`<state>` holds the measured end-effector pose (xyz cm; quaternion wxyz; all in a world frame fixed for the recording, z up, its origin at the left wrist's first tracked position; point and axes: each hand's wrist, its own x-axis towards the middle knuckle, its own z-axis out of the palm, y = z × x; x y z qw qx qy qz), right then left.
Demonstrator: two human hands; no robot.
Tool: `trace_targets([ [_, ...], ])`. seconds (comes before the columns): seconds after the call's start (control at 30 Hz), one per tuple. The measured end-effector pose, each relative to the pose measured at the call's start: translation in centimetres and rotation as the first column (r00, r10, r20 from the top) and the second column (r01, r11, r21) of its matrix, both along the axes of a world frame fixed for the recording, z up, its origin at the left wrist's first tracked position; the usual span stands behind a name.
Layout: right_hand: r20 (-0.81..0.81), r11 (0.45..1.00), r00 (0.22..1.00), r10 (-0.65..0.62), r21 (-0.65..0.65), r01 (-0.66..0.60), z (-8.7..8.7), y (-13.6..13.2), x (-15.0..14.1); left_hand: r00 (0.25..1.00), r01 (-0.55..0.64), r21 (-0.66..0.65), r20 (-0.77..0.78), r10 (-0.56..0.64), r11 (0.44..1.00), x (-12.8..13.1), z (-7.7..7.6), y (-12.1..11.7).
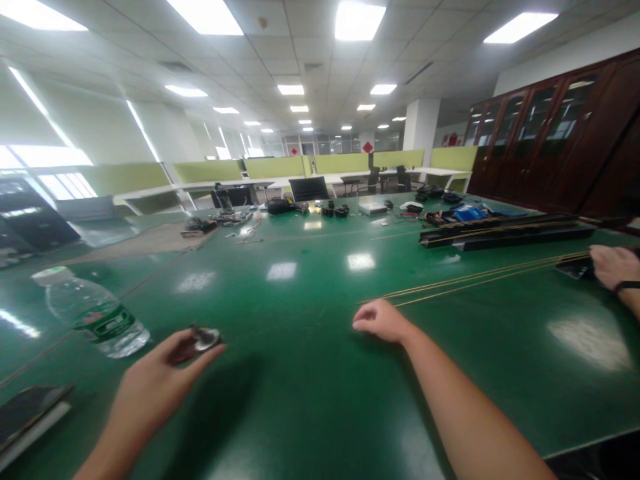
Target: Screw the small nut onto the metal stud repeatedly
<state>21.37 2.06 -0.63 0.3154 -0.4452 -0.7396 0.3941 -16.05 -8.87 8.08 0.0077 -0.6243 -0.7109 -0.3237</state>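
Note:
My left hand [150, 380] is closed around a small round silvery thing with a dark edge [206, 339], pinched between thumb and fingers above the green tabletop [300, 400]; its exact kind is unclear. A clear plastic water bottle [107, 323] with a green label tilts just beyond that hand. My right hand [383, 321] has its fingers curled together near the left ends of several thin yellow rods [465, 277]. Whatever those fingers hold, if anything, is hidden. At the right edge, another person's hand [613, 265] is at the far ends of the rods.
Black long channels [520, 237] with more thin rods lie at the back right, near a blue item [469, 213]. Electronics and cables [287, 205] are spread along the far edge. A dark flat object [30, 413] sits at the near left.

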Motion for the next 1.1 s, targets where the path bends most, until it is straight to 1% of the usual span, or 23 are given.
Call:
trace_targets([
  [0.03, -0.003, 1.0, 1.0, 0.002, 0.002, -0.002, -0.1, 0.0, 0.0, 0.994, 0.061, -0.073, 0.09, -0.054, 0.996, 2.1, -0.2, 1.4],
  [0.07, -0.005, 1.0, 1.0, 0.004, 0.006, -0.004, -0.2, 0.0, 0.0, 0.969, 0.186, -0.106, 0.187, -0.164, 0.977, 4.5, -0.6, 2.8],
  [0.1, -0.008, 1.0, 1.0, 0.006, 0.013, -0.006, -0.3, 0.0, 0.0, 0.922, 0.311, -0.096, 0.271, -0.276, 0.946, 7.1, -1.2, 4.1],
  [0.13, -0.013, 1.0, 1.0, 0.009, 0.022, -0.009, -0.4, 0.1, 0.0, 0.873, 0.41, -0.066, 0.319, -0.37, 0.91, 9.7, -1.9, 5.2],
  [0.17, -0.018, 0.999, 1.0, 0.013, 0.032, -0.013, -0.6, 0.1, -0.1, 0.833, 0.485, -0.038, 0.326, -0.448, 0.874, 12.1, -2.8, 6.2],
  [0.23, -0.026, 0.998, 0.999, 0.03, 0.052, -0.028, -0.9, 0.0, -0.2, 0.79, 0.554, -0.013, 0.322, -0.521, 0.833, 15.9, -4.8, 7.6],
  [0.3, -0.028, 0.996, 0.998, 0.056, 0.065, -0.054, -1.1, 0.0, -0.3, 0.762, 0.59, 0.012, 0.321, -0.562, 0.807, 18.0, -6.6, 8.3],
  [0.33, -0.025, 0.995, 0.997, 0.067, 0.07, -0.065, -1.2, -0.1, -0.4, 0.749, 0.603, 0.024, 0.328, -0.576, 0.797, 18.3, -7.3, 8.5],
  [0.4, -0.019, 0.993, 0.996, 0.085, 0.078, -0.084, -1.2, -0.2, -0.7, 0.722, 0.622, 0.047, 0.354, -0.595, 0.782, 18.3, -8.4, 8.9],
  [0.5, -0.021, 0.992, 0.994, 0.103, 0.082, -0.101, -1.2, -0.4, -1.0, 0.688, 0.632, 0.076, 0.403, -0.604, 0.771, 17.5, -9.2, 9.3],
  [0.6, -0.029, 0.991, 0.993, 0.115, 0.078, -0.113, -1.3, -0.5, -1.2, 0.664, 0.638, 0.098, 0.432, -0.61, 0.764, 17.3, -9.4, 9.5],
  [0.8, -0.045, 0.991, 0.992, 0.118, 0.075, -0.114, -1.2, -0.6, -1.0, 0.642, 0.641, 0.124, 0.454, -0.618, 0.757, 17.7, -9.5, 9.4],
  [1.1, -0.073, 0.993, 0.992, 0.106, 0.057, -0.102, -1.2, -0.6, -1.0, 0.655, 0.631, 0.131, 0.438, -0.616, 0.765, 17.6, -9.6, 9.4],
])
